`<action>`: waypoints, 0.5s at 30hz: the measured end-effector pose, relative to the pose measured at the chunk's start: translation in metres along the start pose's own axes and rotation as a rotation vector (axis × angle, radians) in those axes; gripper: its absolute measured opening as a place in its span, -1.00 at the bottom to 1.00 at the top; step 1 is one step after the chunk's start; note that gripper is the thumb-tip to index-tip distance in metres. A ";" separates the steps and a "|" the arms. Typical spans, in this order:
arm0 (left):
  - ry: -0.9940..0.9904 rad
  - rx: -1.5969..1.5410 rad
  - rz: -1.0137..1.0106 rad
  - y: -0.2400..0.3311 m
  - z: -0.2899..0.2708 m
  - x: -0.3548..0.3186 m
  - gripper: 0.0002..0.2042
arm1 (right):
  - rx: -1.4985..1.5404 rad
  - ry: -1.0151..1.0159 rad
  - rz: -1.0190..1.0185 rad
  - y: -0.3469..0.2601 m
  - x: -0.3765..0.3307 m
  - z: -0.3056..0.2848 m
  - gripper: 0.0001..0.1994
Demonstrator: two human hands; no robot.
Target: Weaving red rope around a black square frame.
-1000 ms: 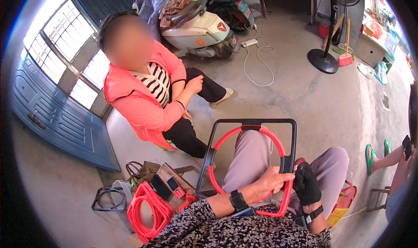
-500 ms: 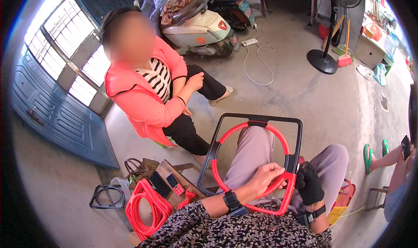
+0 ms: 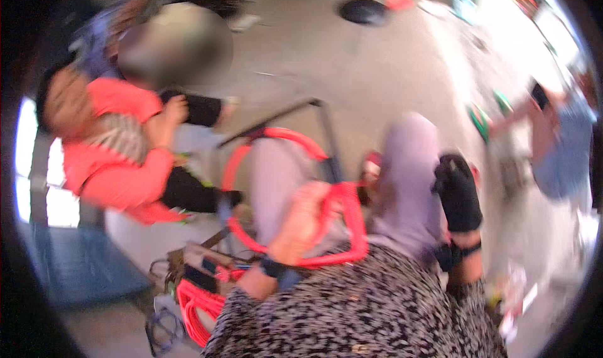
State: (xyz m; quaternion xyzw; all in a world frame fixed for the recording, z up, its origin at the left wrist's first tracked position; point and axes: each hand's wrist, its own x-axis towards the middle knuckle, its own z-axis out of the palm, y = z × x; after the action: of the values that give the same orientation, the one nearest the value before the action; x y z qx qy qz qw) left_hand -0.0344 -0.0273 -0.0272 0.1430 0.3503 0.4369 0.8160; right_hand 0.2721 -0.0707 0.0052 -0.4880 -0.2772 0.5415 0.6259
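Note:
A rectangular black frame with a ring inside it, partly covered in red (image 3: 358,229), lies tilted across my lap. My left hand (image 3: 304,216), bare and with a dark band at the wrist, is closed around the red part at the frame's near right corner. Apart from the frame, to its right, my right hand (image 3: 458,191) in a black glove is curled closed beside my right knee. Whatever the gloved fingers hold, if anything, is lost in blur. Below my left forearm are coiled red loops (image 3: 198,304).
Beside the red loops, a dark phone (image 3: 200,279) rests on a low surface. Another black frame (image 3: 164,330) is on the floor. A person in a pink jacket (image 3: 125,191) sits at left; someone in blue (image 3: 559,154) is at right, near green flip-flops (image 3: 479,122).
The view has swung, so the surroundings are shifted and blurred. My gloved right hand has moved away from the frame to the right. My left hand keeps its grip on the frame.

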 end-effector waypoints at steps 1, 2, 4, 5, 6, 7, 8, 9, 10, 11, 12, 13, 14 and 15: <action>0.055 0.024 -0.014 0.001 -0.001 -0.001 -0.87 | 0.051 0.022 0.006 -0.002 -0.003 -0.031 -0.76; 0.021 0.055 0.016 0.001 0.000 0.001 -0.87 | -0.139 0.054 -0.085 0.000 -0.005 -0.062 -0.76; 0.136 0.168 -0.043 0.005 -0.002 0.001 -0.87 | -0.598 0.124 -0.335 0.016 -0.020 -0.118 -0.75; 0.165 0.175 -0.041 0.004 -0.003 0.002 -0.81 | -0.555 0.130 -0.289 0.022 -0.025 -0.144 -0.74; 0.059 0.166 -0.085 0.006 -0.004 0.001 -0.82 | -0.153 0.209 -0.104 0.029 -0.038 -0.166 -0.74; 0.036 0.167 -0.103 0.004 -0.004 0.003 -0.82 | 0.224 0.339 0.062 0.036 -0.045 -0.185 -0.74; 0.079 0.173 -0.076 0.006 -0.006 0.003 -0.83 | 0.241 0.296 0.044 0.046 -0.054 -0.199 -0.74; 0.141 0.177 -0.051 0.005 -0.005 0.004 -0.83 | 0.238 0.339 0.082 0.054 -0.064 -0.213 -0.75; 0.150 0.158 -0.065 0.005 -0.006 0.005 -0.81 | 0.238 0.442 0.142 0.063 -0.069 -0.224 -0.76; 0.141 0.173 -0.058 0.005 -0.006 0.006 -0.81 | 0.239 0.386 0.119 0.071 -0.074 -0.236 -0.76; 0.112 0.153 -0.072 0.004 -0.005 0.007 -0.81 | 0.263 0.377 0.166 0.077 -0.077 -0.247 -0.76; 0.084 0.136 -0.084 0.005 -0.005 0.008 -0.81 | 0.312 0.377 0.217 0.083 -0.081 -0.255 -0.75; 0.121 0.148 -0.085 0.005 -0.004 0.008 -0.80 | 0.300 0.418 0.258 0.088 -0.078 -0.262 -0.75; 0.078 0.159 -0.092 0.005 -0.004 0.008 -0.80 | 0.302 0.343 0.225 0.093 -0.079 -0.265 -0.75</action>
State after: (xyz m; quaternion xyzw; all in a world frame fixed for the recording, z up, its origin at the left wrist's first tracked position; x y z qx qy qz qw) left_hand -0.0374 -0.0180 -0.0309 0.1741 0.4216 0.3751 0.8070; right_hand 0.4459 -0.2336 -0.1634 -0.5013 -0.0270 0.5523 0.6656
